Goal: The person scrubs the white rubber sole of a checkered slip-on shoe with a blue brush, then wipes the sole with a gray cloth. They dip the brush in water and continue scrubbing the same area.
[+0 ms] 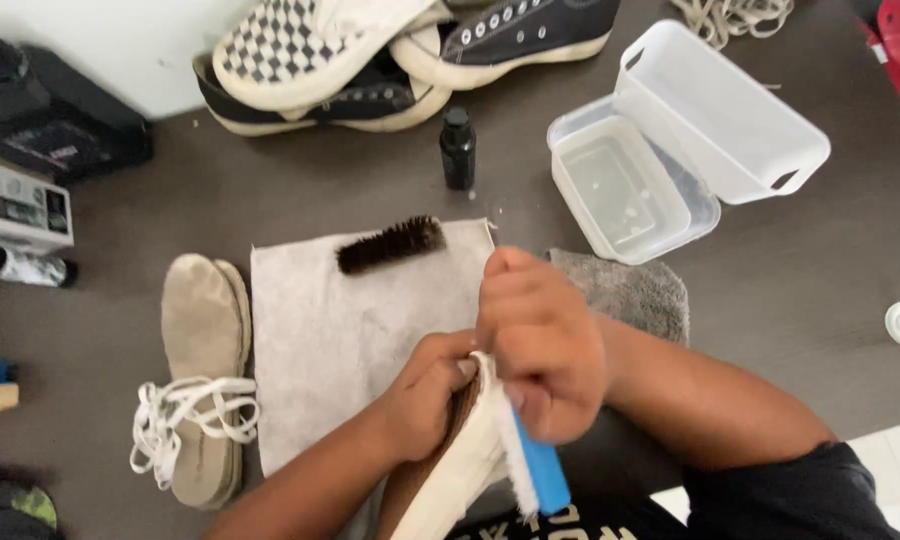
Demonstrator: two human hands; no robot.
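My left hand (425, 395) grips a cream-white shoe (450, 480) by its opening, held over the near edge of the table. My right hand (542, 345) is closed on a blue-handled brush (537, 465) with white bristles pressed against the shoe's side. Under both hands lies a light grey cloth (340, 330) with a dark-bristled brush (390, 244) resting at its far edge.
Two beige insoles (202, 340) with white laces (185, 415) lie left of the cloth. A small black bottle (458, 148), clear plastic containers (660, 165), a grey towel (640, 292) and several sneakers (370, 60) sit farther back. Boxes stand at far left.
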